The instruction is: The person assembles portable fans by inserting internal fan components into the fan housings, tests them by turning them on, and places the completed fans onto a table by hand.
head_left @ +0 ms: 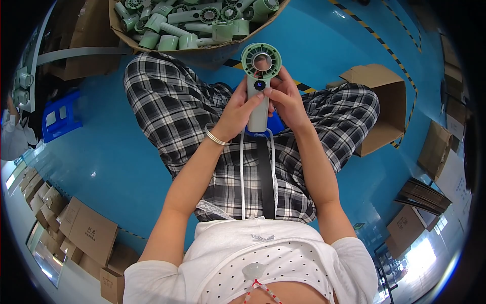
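Observation:
Between my two hands I hold a handheld fan upright over my lap, its round green head at the top and pale grey handle below. A small dark display on the handle is lit. My left hand wraps the handle's left side, thumb lying along its front. On the other side, my right hand grips near the neck, its thumb at the edge of the display. The fingers behind the handle are mostly hidden. Beyond the fan stands a large cardboard box heaped with several similar green fans.
An open cardboard box stands by my right knee. A blue plastic stool is at the left. Stacked cartons line the lower left, with more cartons at the right. Black-and-yellow tape crosses the blue floor.

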Demonstrator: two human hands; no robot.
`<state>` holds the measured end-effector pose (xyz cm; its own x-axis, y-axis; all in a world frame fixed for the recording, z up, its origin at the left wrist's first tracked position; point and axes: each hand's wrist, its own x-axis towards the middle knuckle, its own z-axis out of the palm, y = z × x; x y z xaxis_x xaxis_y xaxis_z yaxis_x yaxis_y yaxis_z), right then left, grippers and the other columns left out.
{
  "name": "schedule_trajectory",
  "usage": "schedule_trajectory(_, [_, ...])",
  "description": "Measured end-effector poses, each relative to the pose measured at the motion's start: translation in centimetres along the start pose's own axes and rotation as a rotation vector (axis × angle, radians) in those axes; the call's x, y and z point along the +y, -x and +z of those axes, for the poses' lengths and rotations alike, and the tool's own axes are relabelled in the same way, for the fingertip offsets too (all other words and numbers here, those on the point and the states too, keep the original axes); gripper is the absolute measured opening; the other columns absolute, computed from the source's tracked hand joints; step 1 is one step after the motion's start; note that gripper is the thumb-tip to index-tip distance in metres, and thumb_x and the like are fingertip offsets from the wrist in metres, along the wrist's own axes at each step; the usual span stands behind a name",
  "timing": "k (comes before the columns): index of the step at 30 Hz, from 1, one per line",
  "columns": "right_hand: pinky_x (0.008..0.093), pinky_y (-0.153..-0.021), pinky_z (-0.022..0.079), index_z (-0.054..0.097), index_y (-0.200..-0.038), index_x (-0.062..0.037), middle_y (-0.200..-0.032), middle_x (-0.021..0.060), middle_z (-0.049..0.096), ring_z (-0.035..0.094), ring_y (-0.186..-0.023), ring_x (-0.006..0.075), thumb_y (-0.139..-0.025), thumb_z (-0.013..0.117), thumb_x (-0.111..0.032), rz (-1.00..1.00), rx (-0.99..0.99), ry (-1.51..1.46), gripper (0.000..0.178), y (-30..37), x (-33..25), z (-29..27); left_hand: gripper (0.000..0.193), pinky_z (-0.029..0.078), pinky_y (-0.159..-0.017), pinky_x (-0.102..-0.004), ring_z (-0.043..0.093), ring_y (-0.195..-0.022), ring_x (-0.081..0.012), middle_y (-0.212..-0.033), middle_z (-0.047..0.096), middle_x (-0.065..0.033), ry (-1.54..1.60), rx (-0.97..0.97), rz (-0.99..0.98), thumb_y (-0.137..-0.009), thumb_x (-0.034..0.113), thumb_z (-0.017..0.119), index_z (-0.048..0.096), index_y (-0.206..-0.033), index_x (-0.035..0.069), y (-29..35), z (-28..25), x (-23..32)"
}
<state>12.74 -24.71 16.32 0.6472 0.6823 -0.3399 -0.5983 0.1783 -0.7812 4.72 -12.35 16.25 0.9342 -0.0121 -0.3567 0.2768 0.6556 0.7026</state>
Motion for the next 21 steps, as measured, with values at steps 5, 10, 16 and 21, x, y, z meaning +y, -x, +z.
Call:
schedule_trajectory(5, [0.0208,-0.047,0.041,0.029,-0.132,-0.0035,-0.108,0.0116,0.057,0.055,-0.074,0.0113,-0.081,0.056,-0.008,-0.001,-0.017,-0.004,0.058,0.11,-0.08,-0.01,0.031,0.051,-0.071,-0.0306,0.060,-0.078,-0.0171,-0.092,0.057,-0.0096,-0.008,-0.020,0.027,-0.093,0.014,0.044,0.037,-0.120,0.002,0.11,0.02,-0.07])
schedule_trajectory(10, [0.0207,-0.048,0.041,0.028,-0.132,-0.0034,-0.107,0.0116,0.057,0.056,-0.077,0.0119,-0.081,0.056,-0.008,-0.018,-0.009,-0.003,0.058,0.00,0.05,-0.01,0.032,0.051,-0.071,-0.0308,0.060,-0.078,-0.0171,-0.092,0.057,-0.0096,-0.012,-0.046,0.038,-0.093,0.016,0.045,0.036,-0.121,0.002,0.04,-0.07,-0.03])
schedule_trajectory(16, [0.0210,-0.047,0.042,0.028,-0.132,-0.0033,-0.106,0.0117,0.058,0.056,-0.076,0.0122,-0.081,0.056,-0.008,-0.008,-0.019,0.005,0.058,-0.04,-0.12,-0.06,0.032,0.051,-0.070,-0.0311,0.060,-0.078,-0.0172,-0.091,0.057,-0.0096,-0.005,-0.046,0.039,-0.093,0.016,0.045,0.036,-0.120,0.002,-0.07,-0.08,-0.01])
schedule_trajectory(21, [0.0217,-0.045,0.041,0.027,-0.132,-0.0032,-0.105,0.0117,0.058,0.056,-0.071,0.0121,-0.081,0.056,-0.008,-0.011,-0.021,-0.005,0.059,0.08,-0.05,-0.02,0.032,0.051,-0.070,-0.0312,0.060,-0.078,-0.0173,-0.091,0.057,-0.0096,-0.005,-0.051,0.046,-0.093,0.016,0.045,0.036,-0.120,0.002,0.03,-0.06,-0.07])
